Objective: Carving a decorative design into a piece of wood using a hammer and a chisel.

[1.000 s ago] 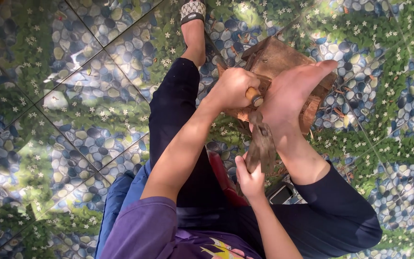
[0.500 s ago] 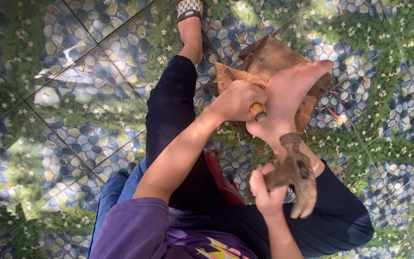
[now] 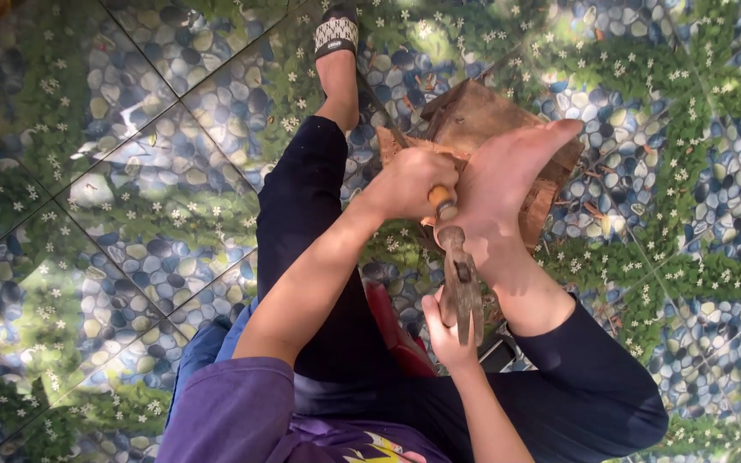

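Observation:
I sit on the floor with my bare foot (image 3: pixel 508 184) pressed on a brown wooden block (image 3: pixel 473 111). My left hand (image 3: pixel 405 184) is closed around a chisel with a light wooden handle (image 3: pixel 441 199), its blade hidden against the wood. My right hand (image 3: pixel 446 333) grips a dark claw hammer (image 3: pixel 460 283) close to its head. The hammer head meets the end of the chisel handle, just beside my heel.
The floor is glossy tile (image 3: pixel 130 197) printed with pebbles and greenery. My other leg stretches away in dark trousers, ending in a patterned sandal (image 3: pixel 336 34). A red object (image 3: pixel 396 339) lies under my legs, partly hidden.
Half a second ago the hammer was drawn back to the right, away from the chisel. It has now swung in against the chisel handle. My left hand and foot have stayed put.

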